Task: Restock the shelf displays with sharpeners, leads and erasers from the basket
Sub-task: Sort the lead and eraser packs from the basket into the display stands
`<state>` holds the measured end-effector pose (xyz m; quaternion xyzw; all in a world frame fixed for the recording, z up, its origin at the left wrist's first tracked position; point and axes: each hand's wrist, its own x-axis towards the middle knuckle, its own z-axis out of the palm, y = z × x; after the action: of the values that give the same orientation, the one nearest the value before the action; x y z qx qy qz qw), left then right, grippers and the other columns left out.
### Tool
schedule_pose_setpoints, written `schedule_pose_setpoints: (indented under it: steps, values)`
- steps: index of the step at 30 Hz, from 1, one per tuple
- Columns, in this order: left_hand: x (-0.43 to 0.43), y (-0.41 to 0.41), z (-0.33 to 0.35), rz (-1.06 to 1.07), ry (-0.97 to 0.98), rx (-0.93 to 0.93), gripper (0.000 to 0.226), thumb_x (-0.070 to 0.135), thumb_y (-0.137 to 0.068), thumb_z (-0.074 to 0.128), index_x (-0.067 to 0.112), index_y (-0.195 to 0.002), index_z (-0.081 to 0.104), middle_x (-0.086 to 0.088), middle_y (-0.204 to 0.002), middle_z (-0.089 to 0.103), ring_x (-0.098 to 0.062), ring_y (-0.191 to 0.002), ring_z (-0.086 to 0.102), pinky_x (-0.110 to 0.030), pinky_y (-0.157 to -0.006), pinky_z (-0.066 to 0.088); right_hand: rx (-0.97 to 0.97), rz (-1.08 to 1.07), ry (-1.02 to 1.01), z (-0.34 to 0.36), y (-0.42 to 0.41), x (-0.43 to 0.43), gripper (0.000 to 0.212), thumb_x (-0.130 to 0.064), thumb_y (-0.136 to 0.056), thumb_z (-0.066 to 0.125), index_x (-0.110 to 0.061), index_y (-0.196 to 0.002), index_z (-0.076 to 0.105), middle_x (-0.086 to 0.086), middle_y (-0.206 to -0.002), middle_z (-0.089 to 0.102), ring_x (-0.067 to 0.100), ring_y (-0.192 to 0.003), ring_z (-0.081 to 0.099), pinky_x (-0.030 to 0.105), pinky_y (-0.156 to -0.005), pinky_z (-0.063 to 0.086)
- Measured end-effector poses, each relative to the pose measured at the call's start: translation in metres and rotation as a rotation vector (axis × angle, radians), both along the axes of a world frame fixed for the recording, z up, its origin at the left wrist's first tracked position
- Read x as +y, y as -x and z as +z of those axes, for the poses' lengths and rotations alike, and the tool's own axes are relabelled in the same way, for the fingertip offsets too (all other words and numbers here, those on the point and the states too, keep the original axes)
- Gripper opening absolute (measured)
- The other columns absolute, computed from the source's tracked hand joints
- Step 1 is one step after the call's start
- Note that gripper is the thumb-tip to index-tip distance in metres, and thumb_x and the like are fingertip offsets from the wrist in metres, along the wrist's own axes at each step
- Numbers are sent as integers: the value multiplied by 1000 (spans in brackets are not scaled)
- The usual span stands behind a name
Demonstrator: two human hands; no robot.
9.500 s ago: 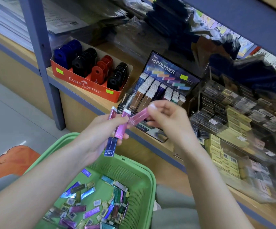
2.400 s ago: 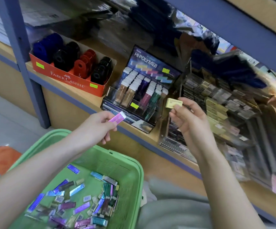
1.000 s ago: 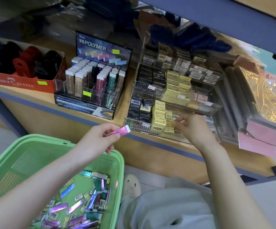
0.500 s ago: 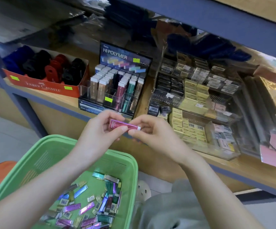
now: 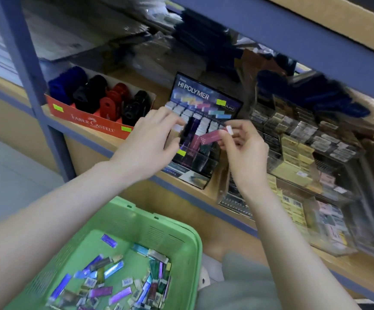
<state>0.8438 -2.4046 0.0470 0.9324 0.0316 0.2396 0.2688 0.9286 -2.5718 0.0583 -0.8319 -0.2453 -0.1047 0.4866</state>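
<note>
Pinching pink case point(image 5: 210, 138) | basket point(image 5: 188, 233) — lead cases point(image 5: 123, 294) | red box point(image 5: 92, 124) — sharpeners point(image 5: 107, 104)

Blue rack point(image 5: 25, 63) w/ wood boards point(image 5: 338, 21), grey floor point(image 5: 7, 180).

Two hands are in view, the left hand point(image 5: 150, 142) and the right hand point(image 5: 244, 148), which pinches one pink slim plastic lead case point(image 5: 213, 137). One green plastic basket point(image 5: 181, 227) holds loose lead cases point(image 5: 101, 291), too jumbled to count. One red cardboard tray point(image 5: 87, 120) carries four rows of sharpeners point(image 5: 112, 101): one blue, two black, one red. One black Hi-Polymer display stand point(image 5: 204, 97) stands beside it.
</note>
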Motion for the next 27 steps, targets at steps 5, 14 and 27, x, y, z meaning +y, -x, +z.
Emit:
schedule_pose_setpoints:
  steps: [5,14,27]
  values:
    - [14,-17,-15,-30,-126,53,44,19,-92,50,13,-136,45,-1,-135,46,-15,-129,34,-31,-107,25,-155,99,220,-3,-13,23,15,-19,-91,63,-21,-105,68,-13,-85,61,-2,-78,56,11,-75,43]
    - [22,-26,-26,-47,-150,-3,40,17,-91,52,12,-130,50,-2,-128,49,-17,-125,36,-34,-105,30,-222,109,402,-16,-24,39,14,-13,-84,71,-15,-94,62,-5,-91,51,13,-78,54,36,-75,53]
    - [37,53,-40,32,-302,-64,28,15,-85,43,4,-105,60,-13,-112,55,-25,-109,45,-36,-93,30,-519,106,424,-24,13,31,18,-24,-94,53,-10,-104,60,0,-94,54,13,-89,49,17,-65,31]
